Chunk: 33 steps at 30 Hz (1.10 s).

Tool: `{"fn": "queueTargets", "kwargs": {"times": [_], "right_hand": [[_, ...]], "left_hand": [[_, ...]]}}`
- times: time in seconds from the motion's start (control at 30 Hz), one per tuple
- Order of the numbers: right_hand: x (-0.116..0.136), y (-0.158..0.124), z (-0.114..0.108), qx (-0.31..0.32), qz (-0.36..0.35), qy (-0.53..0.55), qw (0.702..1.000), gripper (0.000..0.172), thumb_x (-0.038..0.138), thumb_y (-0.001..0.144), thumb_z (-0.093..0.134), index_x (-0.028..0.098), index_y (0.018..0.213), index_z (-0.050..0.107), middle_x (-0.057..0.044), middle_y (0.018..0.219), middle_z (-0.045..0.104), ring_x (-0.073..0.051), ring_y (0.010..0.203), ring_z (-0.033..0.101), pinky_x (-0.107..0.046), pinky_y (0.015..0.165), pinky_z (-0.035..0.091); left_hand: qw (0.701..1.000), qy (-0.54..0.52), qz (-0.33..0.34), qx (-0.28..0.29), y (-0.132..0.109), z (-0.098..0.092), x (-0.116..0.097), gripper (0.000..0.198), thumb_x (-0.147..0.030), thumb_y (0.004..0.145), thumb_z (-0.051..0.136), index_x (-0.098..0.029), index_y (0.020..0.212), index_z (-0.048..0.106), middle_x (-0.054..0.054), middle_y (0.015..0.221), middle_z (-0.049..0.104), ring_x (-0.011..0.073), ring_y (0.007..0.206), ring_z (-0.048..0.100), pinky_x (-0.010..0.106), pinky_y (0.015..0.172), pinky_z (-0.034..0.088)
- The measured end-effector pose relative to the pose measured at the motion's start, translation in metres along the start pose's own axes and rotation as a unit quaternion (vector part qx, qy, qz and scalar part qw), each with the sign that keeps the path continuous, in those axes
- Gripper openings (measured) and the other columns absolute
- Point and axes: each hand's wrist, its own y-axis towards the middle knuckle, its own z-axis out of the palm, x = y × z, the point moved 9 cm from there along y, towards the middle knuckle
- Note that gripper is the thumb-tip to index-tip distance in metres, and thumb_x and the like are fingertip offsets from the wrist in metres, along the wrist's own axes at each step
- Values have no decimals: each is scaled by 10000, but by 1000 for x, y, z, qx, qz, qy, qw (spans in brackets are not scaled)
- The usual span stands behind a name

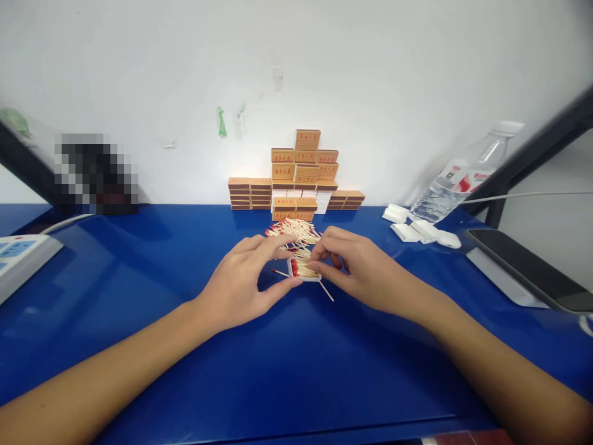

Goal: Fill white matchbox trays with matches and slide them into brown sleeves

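Observation:
A small white matchbox tray lies on the blue table, partly filled with red-tipped matches, heads to the left. My left hand steadies its left end, thumb at the near side and fingers at the far side. Over the tray's right end, my right hand pinches thumb and forefinger at the plain ends of the matches; how many it grips is hidden. Just behind is a loose heap of matches. One stray match sticks out to the tray's near right, another to its left.
Stacked matchboxes stand against the wall behind the heap. At the right are several white trays, a leaning water bottle and a phone. A white power strip sits at the left edge, near a blurred-out dark object.

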Motion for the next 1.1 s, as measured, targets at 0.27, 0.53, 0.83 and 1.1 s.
{"fn": "queueTargets", "kwargs": {"times": [0.27, 0.53, 0.83, 1.1], "right_hand": [[-10, -3, -16, -21, 61, -45, 997, 225, 395, 988, 649, 216, 852, 651, -23, 813, 649, -163, 709, 566, -303, 650, 410], [-22, -19, 15, 162, 94, -39, 981, 179, 323, 1015, 592, 227, 874, 644, -20, 863, 695, -174, 744, 591, -307, 662, 410], [3, -1, -10, -38, 19, -8, 999, 119, 268, 1034, 579, 211, 944, 630, -34, 891, 648, -157, 733, 559, -287, 657, 415], [8, -3, -6, -37, -11, -25, 999, 102, 209, 1027, 582, 204, 997, 679, -39, 932, 622, -160, 777, 573, -294, 682, 432]], "left_hand": [[998, 37, -28, -46, 1, -8, 8, 480, -352, 939, 763, -227, 1360, 571, 57, 1191, 783, 260, 1109, 714, 463, 989, 561], [995, 52, -53, -61, 1, -11, 15, 477, -361, 926, 779, -218, 1333, 577, 43, 1151, 787, 255, 1091, 704, 442, 982, 559], [1000, 29, -8, 5, -1, 2, 5, 566, -376, 941, 766, -243, 1428, 511, 43, 1169, 781, 245, 1058, 703, 423, 940, 544], [1000, 8, 2, -11, 0, -2, 2, 571, -358, 936, 778, -241, 1427, 511, 23, 1187, 786, 219, 1097, 703, 401, 985, 525]]}}
